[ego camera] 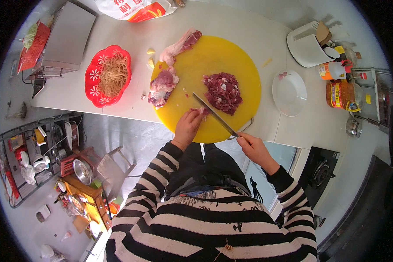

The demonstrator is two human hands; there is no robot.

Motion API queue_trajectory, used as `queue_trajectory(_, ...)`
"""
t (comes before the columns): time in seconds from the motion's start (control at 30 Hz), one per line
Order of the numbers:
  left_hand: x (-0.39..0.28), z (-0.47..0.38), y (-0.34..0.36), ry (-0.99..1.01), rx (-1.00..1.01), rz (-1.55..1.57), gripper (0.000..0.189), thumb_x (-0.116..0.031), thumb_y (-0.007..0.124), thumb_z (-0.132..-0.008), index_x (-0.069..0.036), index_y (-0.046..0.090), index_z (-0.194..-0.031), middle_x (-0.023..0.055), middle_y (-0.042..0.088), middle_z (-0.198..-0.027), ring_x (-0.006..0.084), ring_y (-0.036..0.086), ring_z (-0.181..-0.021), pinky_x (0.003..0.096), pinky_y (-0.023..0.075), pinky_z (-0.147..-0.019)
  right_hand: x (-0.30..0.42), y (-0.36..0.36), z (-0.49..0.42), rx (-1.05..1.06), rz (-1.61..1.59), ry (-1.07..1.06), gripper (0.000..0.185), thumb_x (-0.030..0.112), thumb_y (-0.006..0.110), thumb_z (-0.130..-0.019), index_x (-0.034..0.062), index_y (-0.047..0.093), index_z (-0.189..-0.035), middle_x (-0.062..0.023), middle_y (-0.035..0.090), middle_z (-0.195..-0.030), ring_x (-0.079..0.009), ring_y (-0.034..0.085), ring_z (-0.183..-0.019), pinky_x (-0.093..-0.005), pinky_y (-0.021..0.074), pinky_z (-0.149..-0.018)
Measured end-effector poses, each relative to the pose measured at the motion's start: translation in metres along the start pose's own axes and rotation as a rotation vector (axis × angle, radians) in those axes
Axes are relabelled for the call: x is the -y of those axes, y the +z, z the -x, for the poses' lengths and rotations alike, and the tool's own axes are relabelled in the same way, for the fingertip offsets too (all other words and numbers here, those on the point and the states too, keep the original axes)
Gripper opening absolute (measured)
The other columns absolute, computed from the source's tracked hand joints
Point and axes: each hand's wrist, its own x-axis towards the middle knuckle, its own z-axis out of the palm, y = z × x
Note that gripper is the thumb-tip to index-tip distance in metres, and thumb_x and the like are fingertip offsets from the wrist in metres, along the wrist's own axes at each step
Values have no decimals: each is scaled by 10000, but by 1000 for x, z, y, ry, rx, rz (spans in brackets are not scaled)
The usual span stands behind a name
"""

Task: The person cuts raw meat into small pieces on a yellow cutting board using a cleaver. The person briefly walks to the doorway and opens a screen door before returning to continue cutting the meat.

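My right hand grips the handle of a kitchen knife, its blade slanting up and left across the round yellow cutting board. Under the fingers of my left hand is a small piece of raw meat, held down against the board beside the blade. Just right of the knife sits a heap of cut dark red meat. At the board's left edge lies a larger chunk of raw meat, and above it a pale, skin-covered piece reaches over the rim.
Left of the board stand a red flower-shaped dish of noodle-like strands and garlic cloves. A white oval plate is to the right, with bottles beyond. The counter's front edge runs near the board; a gas hob lies lower right.
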Motion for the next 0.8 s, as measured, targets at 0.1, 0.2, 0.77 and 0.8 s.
queue_trajectory(0.1, -1, -1, 4, 19, -59, -4, 331, -64, 678, -808, -57, 674, -1139, 118, 643, -1121, 342, 595, -1089, 415, 513, -922, 7, 0, 8, 18, 48, 20, 423, 351, 571, -993, 1, 624, -1226, -211, 699, -917, -309, 685, -799, -371, 518, -731)
queue_trajectory(0.2, -2, -3, 7, 5, -72, 1, 321, -61, 678, -803, -47, 674, -1124, 119, 646, -1113, 351, 592, -1097, 418, 516, -920, 9, 4, 16, 35, 166, 49, 419, 372, 555, -994, 46, 606, -1252, -213, 696, -908, -370, 684, -789, -416, 527, -705)
queue_trajectory(0.77, -4, 12, 5, -75, -48, 39, 218, -46, 671, -747, -38, 642, -963, 132, 618, -1026, 362, 590, -966, 429, 509, -837, 8, 41, -50, -53, 394, -184, 393, 429, 498, -988, 98, 585, -1181, -198, 677, -858, -412, 658, -805, -494, 516, -670)
queue_trajectory(0.8, 1, 8, -1, -111, -67, 20, 215, -39, 667, -748, -39, 640, -961, 130, 613, -1014, 359, 589, -953, 427, 508, -826, 5, 33, -45, -9, 397, -138, 396, 430, 510, -985, 101, 591, -1189, -197, 680, -865, -416, 655, -817, -491, 517, -681)
